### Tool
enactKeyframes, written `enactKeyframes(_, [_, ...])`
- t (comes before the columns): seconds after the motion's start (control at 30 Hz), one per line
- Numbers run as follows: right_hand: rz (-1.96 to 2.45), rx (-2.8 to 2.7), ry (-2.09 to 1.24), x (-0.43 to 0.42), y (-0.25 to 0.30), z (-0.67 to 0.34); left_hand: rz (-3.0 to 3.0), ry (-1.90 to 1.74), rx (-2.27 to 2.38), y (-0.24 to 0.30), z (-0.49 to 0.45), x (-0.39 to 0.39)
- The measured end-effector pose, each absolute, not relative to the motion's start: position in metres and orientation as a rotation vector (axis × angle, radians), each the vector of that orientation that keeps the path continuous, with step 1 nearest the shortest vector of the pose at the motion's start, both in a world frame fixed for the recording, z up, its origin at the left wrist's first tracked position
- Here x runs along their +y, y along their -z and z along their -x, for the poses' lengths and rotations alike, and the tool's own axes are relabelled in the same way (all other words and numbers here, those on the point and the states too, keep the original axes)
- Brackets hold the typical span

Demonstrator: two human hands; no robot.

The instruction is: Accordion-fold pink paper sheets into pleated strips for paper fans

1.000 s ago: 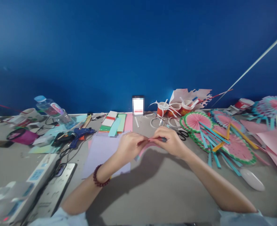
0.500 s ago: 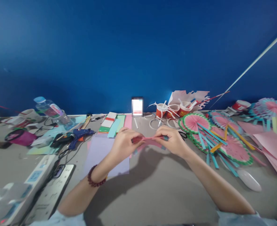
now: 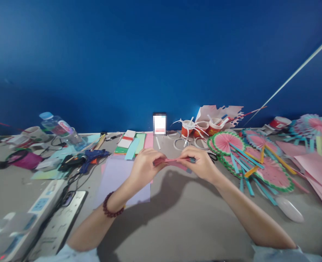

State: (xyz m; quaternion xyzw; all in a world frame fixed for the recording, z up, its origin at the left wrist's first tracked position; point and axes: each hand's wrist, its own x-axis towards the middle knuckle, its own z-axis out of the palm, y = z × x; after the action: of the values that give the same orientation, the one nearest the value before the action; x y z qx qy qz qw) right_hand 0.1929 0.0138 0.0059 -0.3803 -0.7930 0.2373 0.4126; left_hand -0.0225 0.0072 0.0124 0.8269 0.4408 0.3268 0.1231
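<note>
Between my two hands a narrow folded pink paper strip (image 3: 173,161) with bluish ends is held up above the grey table. My left hand (image 3: 147,162) pinches its left end, and my right hand (image 3: 197,162) pinches the right end with thumb and fingers. Part of the paper is hidden inside the fingers. A lavender paper sheet (image 3: 116,182) lies beneath my left wrist. To the right of my right hand rest pink pleated paper fans (image 3: 228,142) with green edges and blue strips.
A blue glue gun (image 3: 94,156), a power strip (image 3: 40,205) and a patterned phone (image 3: 59,225) lie at left, near a plastic bottle (image 3: 58,125). Red paper cups (image 3: 187,129) and a small screen (image 3: 160,124) stand at the back. Pink paper sheets (image 3: 318,174) lie at far right.
The paper flap hanging below the strip shows less than before. Both hands keep their grip in nearly the same place. At the far left edge, a dark shape has shifted.
</note>
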Motion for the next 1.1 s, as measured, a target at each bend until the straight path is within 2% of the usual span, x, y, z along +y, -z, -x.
enactKeyframes(0.57, [0.921, -2.019, -0.475, 0.013, -0.007, -0.19, -2.47, -1.064, 1.292, -0.008, 0.02, 0.008])
enactKeyframes(0.93, [1.013, -2.264, 0.026, 0.001, -0.006, -0.184, -2.547, -1.027, 1.296, -0.004, 0.015, 0.004])
enactKeyframes(1.1, [0.999, -2.28, 0.074, -0.001, -0.004, -0.182, -2.577, -0.961, 1.275, -0.002, 0.012, 0.003])
